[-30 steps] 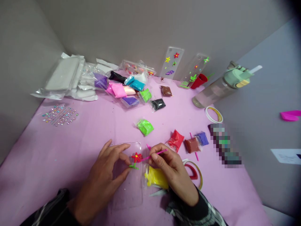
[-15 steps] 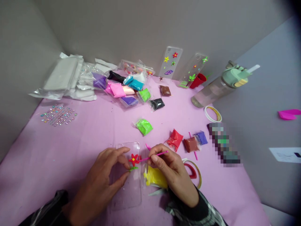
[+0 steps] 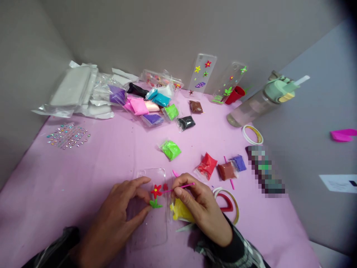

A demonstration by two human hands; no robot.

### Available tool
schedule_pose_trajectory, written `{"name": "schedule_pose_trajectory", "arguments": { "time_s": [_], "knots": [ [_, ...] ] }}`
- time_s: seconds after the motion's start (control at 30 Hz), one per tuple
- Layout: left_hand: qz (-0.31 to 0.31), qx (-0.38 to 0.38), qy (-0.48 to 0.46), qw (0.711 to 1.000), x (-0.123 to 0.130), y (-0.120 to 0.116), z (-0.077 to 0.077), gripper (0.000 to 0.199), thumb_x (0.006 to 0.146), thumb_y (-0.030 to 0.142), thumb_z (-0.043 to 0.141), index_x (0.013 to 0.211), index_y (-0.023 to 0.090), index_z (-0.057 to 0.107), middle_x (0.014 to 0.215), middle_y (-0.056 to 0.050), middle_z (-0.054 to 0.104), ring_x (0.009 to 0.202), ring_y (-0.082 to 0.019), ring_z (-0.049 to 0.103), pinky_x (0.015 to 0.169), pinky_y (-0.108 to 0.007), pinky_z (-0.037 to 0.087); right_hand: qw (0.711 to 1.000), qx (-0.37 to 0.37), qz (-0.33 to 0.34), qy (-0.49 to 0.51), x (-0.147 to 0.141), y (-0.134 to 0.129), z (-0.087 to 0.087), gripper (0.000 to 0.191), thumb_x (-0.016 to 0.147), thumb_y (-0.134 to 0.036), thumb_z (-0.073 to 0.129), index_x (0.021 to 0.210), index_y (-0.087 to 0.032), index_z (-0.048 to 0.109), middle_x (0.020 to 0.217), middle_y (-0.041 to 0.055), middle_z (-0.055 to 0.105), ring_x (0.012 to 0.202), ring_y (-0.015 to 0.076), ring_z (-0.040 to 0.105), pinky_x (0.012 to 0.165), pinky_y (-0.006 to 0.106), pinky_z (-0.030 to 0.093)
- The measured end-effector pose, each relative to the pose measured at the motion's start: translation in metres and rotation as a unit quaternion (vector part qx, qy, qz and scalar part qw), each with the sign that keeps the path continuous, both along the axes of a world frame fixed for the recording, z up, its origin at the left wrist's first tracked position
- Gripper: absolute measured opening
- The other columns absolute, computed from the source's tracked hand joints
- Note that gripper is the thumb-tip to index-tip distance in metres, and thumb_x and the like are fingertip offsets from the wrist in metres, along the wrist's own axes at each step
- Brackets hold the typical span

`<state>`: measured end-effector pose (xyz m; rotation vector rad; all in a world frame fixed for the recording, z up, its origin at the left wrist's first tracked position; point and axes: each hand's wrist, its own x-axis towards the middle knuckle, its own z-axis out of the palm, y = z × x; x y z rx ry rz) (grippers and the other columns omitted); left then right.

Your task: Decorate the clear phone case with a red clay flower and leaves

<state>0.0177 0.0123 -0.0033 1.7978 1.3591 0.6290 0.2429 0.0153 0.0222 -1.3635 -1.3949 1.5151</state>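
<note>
Table (image 3: 106,149): passable along left edge, below gem sheet (image 3: 68,136) | Far edge: obstructed by packet pile (image 3: 139,106) | Right edge: obstructed by bottle (image 3: 255,106), tape roll (image 3: 252,135)

**A small handicraft corner**

This looks like a craft workspace: a pink-lilac table (image 3: 106,149) set in a corner between plain grey walls (image 3: 134,33). Small clear packets of brightly coloured, clay-like material (image 3: 171,150) are spread over it, along with a sheet of tiny glittering stick-on gems (image 3: 68,136) and a white-and-yellow roll of tape (image 3: 252,143). Transparent rectangular cases decorated with little flowers and leaves (image 3: 200,75) stand at the back, and a clear flat case (image 3: 152,232) lies in front. Whether the corner belongs to a home or a workshop cannot be told.
</note>
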Motion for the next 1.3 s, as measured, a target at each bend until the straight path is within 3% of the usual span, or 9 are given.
{"name": "schedule_pose_trajectory", "arguments": {
  "time_s": [0.53,0.9,1.13,1.3],
  "knots": [
    [-0.004,0.06,0.043,0.997,0.0033,0.0003,-0.0075,0.039,0.088,0.024,0.061,0.125,0.03,0.052,0.099,-0.002,0.072,0.097,-0.029,0.067,0.086,-0.048,0.053,0.991,0.103,0.012,-0.079,-0.0029,0.0017,-0.0025,0.011,0.1,-0.022,0.053,0.097,-0.021,0.063,0.092,0.0005,0.063,0.086,0.0133,0.058,0.077,0.025,0.044],
    [-0.013,0.059,0.07,0.996,0.0049,-0.002,-0.0063,0.052,0.08,0.026,0.071,0.129,0.026,0.052,0.098,-0.003,0.071,0.091,-0.028,0.066,0.082,-0.045,0.054,0.99,0.115,0.03,-0.079,-0.0024,0.003,-0.0003,0.011,0.1,-0.02,0.052,0.098,-0.02,0.064,0.094,0.0018,0.063,0.089,0.0142,0.06,0.079,0.025,0.045],
    [-0.012,0.07,0.072,0.995,0.0086,-0.0024,-0.0069,0.044,0.085,0.027,0.065,0.127,0.025,0.052,0.103,-0.006,0.071,0.094,-0.029,0.066,0.084,-0.046,0.053,0.992,0.101,0.039,-0.058,-0.0004,0.0025,-0.0001,0.011,0.1,-0.022,0.053,0.099,-0.021,0.065,0.095,0.0024,0.064,0.088,0.0146,0.061,0.077,0.025,0.047],
    [-0.019,0.055,0.077,0.995,0.0091,-0.0011,-0.0064,0.046,0.084,0.022,0.063,0.128,0.026,0.051,0.094,-0.003,0.069,0.088,-0.028,0.065,0.081,-0.046,0.052,0.992,0.1,0.034,-0.075,-0.0017,0.0039,-0.0009,0.012,0.1,-0.02,0.053,0.099,-0.02,0.065,0.096,0.0034,0.065,0.089,0.0159,0.061,0.079,0.027,0.047]
  ]
}}
